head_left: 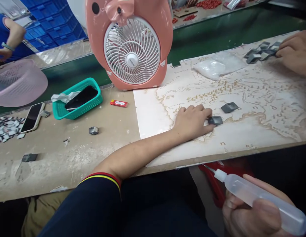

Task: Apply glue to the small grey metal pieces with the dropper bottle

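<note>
My left hand (192,121) lies on the map-printed sheet, its thumb and forefinger closed on a small dark grey block (215,120). Just beyond it on the sheet rests a similar dark grey piece (229,107) with a small loop at one end. In front of the table edge, my right hand (254,207) is wrapped round a translucent squeeze bottle (261,194). The bottle has a white cap and a thin needle tip pointing up and to the left, apart from the block.
A pink fan (165,36) stands behind the sheet. Another person's hand (296,52) is beside several grey pieces (263,52) and a clear plastic bag (219,64). Leftward are a green basket (81,113), a red box (119,103), a phone (32,117) and loose grey pieces (9,128).
</note>
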Tool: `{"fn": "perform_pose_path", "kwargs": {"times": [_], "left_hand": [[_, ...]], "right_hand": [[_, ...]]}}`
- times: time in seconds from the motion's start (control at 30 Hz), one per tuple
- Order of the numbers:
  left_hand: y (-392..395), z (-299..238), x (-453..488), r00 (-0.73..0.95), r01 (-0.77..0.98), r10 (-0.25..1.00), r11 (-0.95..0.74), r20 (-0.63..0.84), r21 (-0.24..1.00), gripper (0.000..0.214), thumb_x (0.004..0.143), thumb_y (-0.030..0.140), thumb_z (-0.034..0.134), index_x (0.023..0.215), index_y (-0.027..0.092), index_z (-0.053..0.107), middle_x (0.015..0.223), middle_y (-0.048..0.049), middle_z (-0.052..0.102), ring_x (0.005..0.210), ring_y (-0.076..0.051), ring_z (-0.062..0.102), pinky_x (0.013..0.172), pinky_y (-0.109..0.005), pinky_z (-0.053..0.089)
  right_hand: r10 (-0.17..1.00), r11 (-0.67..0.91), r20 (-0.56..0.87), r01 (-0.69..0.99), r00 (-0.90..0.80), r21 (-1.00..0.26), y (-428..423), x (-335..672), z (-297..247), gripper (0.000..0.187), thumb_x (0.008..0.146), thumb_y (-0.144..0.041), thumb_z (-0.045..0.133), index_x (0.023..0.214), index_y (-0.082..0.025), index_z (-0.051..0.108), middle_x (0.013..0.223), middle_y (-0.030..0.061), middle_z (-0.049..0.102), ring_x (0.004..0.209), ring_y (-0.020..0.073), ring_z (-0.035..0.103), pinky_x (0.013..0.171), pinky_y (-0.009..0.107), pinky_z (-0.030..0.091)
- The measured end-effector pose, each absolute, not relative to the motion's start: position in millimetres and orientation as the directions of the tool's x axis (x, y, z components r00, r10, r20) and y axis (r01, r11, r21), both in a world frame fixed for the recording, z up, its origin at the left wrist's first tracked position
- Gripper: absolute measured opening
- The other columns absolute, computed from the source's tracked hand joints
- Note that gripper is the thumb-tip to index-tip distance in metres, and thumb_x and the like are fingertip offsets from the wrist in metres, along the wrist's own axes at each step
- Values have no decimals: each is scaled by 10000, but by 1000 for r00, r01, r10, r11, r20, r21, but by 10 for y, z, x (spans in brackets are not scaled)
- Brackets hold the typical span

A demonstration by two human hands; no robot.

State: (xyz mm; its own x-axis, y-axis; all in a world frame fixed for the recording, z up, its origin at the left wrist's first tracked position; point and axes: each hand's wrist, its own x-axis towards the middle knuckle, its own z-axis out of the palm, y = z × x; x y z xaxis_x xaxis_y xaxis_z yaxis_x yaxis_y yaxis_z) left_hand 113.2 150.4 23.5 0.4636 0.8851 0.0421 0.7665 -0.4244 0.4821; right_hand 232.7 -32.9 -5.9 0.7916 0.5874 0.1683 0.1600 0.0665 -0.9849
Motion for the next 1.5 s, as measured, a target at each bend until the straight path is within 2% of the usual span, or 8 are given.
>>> {"fn": "perform_pose_path", "kwargs": {"times": [0.1,0.2,0.33,0.5,0.6,0.77,0.97,1.5], "left_hand": [[1198,266,753,433,770,901,-385,27,508,199,998,415,761,1114,254,740,1219,-48,775,1192,-288,693,1011,-451,488],[733,259,304,360,793,932,-322,27,517,146,926,348,813,1008,262,727,1087,-22,783,1086,-278,713,934,-434,487],[300,187,-62,275,811,956,-290,106,509,157,912,295,808,1043,278,724,1040,-4,786,1036,-282,720,916,-446,478],[181,126,28,239,781,960,-279,146,559,317,879,337,913,1141,284,743,1089,-12,816,1040,-281,744,937,-454,467],[152,91,124,270,721,951,-302,149,624,246,880,347,939,1047,297,766,1004,30,841,959,-241,762,956,-453,435],[104,50,158,275,661,946,-315,171,681,254,850,354,962,1021,295,784,990,39,869,899,-226,780,969,-465,414],[122,66,168,269,649,946,-315,179,692,258,835,341,973,997,297,777,983,52,872,873,-215,784,929,-457,402],[106,64,167,283,661,941,-331,185,674,262,839,318,967,995,296,758,925,69,839,844,-202,758,945,-454,378]], "right_hand": [[568,169,277,220,775,-961,-297,2358,-153,280,701,-496,680,780,-267,821,377,1,407,291,221,354,288,383,247],[621,202,256,164,741,-966,-326,2363,-206,289,751,-483,718,842,-236,835,420,-11,454,297,194,383,290,340,283],[788,230,162,-40,593,-972,-359,2314,-227,341,847,-523,760,957,-208,833,428,-47,470,282,137,375,306,256,302],[843,327,216,-150,492,-933,-269,2174,-195,473,866,-664,802,958,-200,795,399,-87,428,267,99,332,318,219,296],[849,314,224,-115,479,-942,-246,2114,-228,555,876,-761,786,978,-216,776,417,-101,403,285,100,324,342,241,327],[889,185,154,-30,432,-982,-293,2098,-298,437,951,-672,748,1034,-243,748,532,-64,487,358,109,381,375,265,329],[889,181,145,-40,435,-983,-303,2070,-304,386,969,-614,768,1038,-235,750,577,-53,527,367,98,381,360,259,283],[837,172,195,92,511,-981,-308,2085,-200,342,1000,-564,770,1036,-227,819,502,-53,512,364,131,463,371,284,365]]}}
